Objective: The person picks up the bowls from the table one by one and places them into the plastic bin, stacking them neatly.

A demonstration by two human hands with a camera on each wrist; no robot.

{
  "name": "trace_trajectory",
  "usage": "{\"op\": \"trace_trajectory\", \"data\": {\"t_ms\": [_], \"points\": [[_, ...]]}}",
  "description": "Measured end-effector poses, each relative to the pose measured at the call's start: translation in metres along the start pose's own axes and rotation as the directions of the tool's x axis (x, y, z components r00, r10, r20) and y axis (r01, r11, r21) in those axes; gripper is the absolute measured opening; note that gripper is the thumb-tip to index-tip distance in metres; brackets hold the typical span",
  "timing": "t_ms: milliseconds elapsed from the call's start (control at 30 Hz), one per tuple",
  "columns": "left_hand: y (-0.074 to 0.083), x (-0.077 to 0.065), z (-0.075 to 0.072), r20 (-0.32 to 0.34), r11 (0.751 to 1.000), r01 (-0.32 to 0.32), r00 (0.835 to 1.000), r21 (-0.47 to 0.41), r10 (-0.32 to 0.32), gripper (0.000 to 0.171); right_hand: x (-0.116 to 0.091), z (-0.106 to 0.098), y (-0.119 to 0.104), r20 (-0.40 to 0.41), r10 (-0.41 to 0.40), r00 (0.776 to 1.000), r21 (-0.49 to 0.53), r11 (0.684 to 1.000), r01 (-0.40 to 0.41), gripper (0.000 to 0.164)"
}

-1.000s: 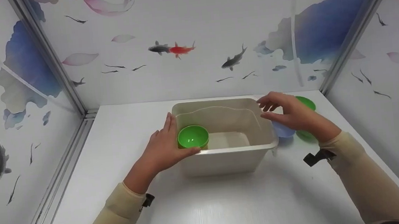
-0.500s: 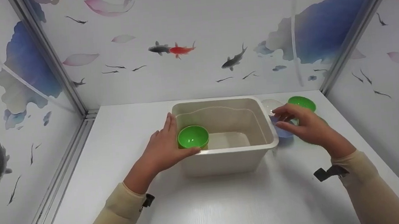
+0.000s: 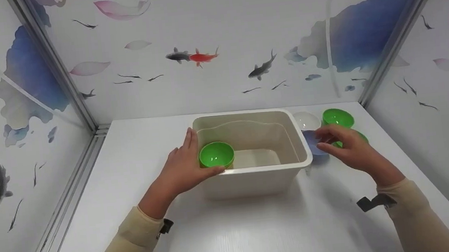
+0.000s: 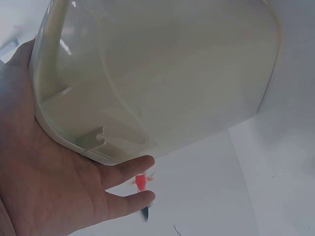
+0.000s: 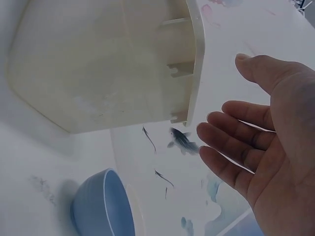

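In the head view a beige plastic bin (image 3: 254,182) stands mid-table, with a green bowl (image 3: 216,153) in its left end. My left hand (image 3: 181,167) rests on the bin's left rim, its fingers stretched along that side and its thumb along the front edge. The left wrist view has the palm (image 4: 54,187) right at the rim, two straight fingers reaching past the corner. Beyond the bin's right end, my right hand (image 3: 347,143) hovers over a blue bowl (image 3: 312,144), fingers loosely bent. In the right wrist view nothing lies between the thumb and fingers, and the blue bowl (image 5: 93,204) sits below them.
Behind the blue bowl is a whitish bowl (image 3: 305,121), with a green bowl (image 3: 338,118) to its right. Another green bowl (image 3: 361,135) is partly hidden by my right hand. Printed wall panels (image 3: 221,89) enclose the white table (image 3: 226,233) at the back and sides.
My right hand has drawn back from the bin's right rim, moving right and nearer over the bowls. The whitish bowl has come into sight. My left hand stays on the bin.
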State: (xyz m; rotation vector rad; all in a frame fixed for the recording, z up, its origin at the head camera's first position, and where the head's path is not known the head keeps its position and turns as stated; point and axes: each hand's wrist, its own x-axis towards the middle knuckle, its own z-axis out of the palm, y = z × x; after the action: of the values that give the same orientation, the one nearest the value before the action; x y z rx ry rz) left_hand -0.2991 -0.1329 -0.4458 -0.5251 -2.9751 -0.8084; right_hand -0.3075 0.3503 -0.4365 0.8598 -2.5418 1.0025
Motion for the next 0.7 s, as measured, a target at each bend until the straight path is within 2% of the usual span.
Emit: {"op": "trace_trajectory", "data": {"t_ms": [300, 700], "points": [[0.001, 0.000, -0.001, 0.006, 1.000, 0.004, 1.000, 0.004, -0.004, 0.145, -0.010, -0.005, 0.010, -0.007, 0.067, 0.998, -0.054, 0.996, -0.067, 0.032], [0.002, -0.001, -0.001, 0.002, 1.000, 0.000, 1.000, -0.006, 0.000, 0.143, -0.029, -0.016, 0.033, -0.095, 0.137, 0.986, -0.134, 0.980, -0.150, 0.033]]}}
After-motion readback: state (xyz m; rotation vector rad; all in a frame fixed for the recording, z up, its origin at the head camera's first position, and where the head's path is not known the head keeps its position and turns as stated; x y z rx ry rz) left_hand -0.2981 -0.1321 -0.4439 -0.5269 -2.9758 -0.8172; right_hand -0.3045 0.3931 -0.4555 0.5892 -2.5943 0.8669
